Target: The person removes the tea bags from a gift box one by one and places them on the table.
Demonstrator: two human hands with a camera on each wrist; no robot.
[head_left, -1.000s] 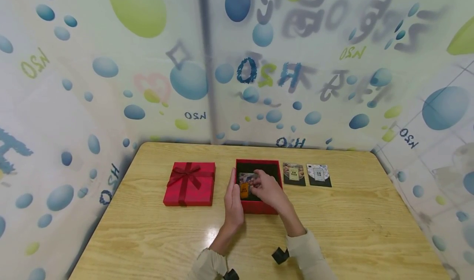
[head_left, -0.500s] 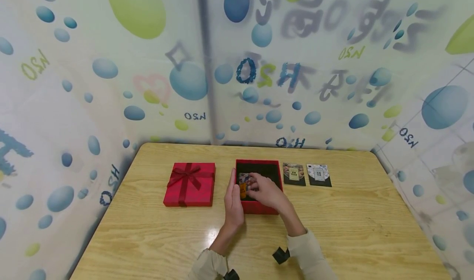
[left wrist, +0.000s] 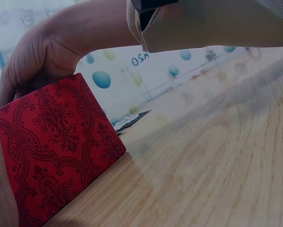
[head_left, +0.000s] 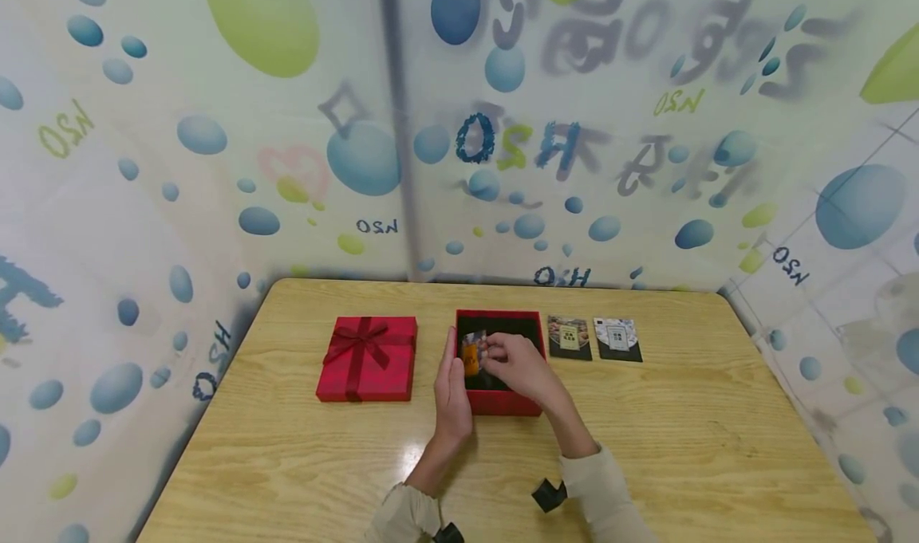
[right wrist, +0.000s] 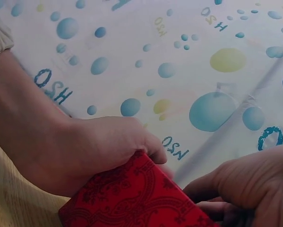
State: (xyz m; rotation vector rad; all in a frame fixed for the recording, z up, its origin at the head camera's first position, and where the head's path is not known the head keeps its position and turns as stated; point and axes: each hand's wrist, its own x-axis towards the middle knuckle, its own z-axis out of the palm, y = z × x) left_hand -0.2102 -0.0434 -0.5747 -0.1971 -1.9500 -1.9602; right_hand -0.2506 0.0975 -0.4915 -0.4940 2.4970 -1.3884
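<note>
In the head view an open red box (head_left: 506, 402) with a dark lining stands on the table. My left hand (head_left: 452, 395) lies along its left wall, fingers extended in the head view. The right hand (head_left: 522, 367) reaches into the box and pinches the right edge of a small printed packet (head_left: 471, 356) with an orange label. In the left wrist view the patterned red wall of the box (left wrist: 61, 142) fills the lower left, with the right hand (left wrist: 42, 61) bent over it. The right wrist view hides the packet behind the box wall.
A red box lid (head_left: 368, 358) with a dark red ribbon bow lies to the left. Right of the box are a brown-patterned packet (head_left: 570, 338) and a white-and-black packet (head_left: 618, 340), flat on the wooden table (head_left: 682, 439). A printed curtain (head_left: 574, 208) hangs behind.
The packet in the box has tilted and risen a little under my right hand's fingers, which shifted slightly left and then back right. The left hand has stayed in place.
</note>
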